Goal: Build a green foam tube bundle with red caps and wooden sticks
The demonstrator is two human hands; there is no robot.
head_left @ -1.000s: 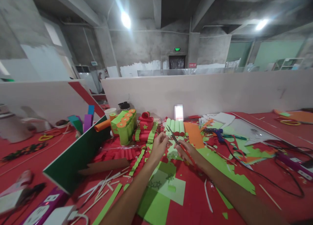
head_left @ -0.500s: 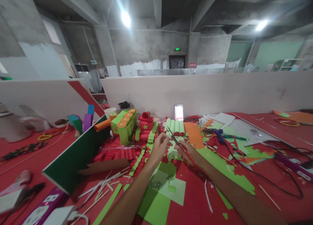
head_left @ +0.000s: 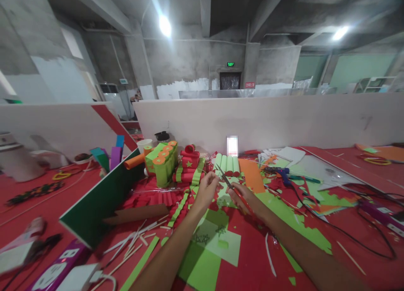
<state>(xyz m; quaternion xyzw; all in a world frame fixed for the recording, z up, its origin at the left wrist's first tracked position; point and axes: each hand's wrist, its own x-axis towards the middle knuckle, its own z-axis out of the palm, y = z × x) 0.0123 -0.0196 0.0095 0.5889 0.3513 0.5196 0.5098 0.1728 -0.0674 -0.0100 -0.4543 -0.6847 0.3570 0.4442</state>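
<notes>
Red surface (head_left: 252, 261) strewn with green paper scraps (head_left: 296, 223); scissors (head_left: 226, 180) gripped in right hand (head_left: 249, 197), blades apparently parted, pointed toward pale green rolls (head_left: 227, 164); left hand (head_left: 205, 190) held just beside blades, fingertips drawn together, anything pinched cannot be made out; poses barely changed since half second ago, so no advance in work seen.

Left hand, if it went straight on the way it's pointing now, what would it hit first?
Probably the scissors, held in the right hand: they slant across ahead of the left hand. Depth is hard to judge here, so it might slip past toward the pale green rolls.
</notes>
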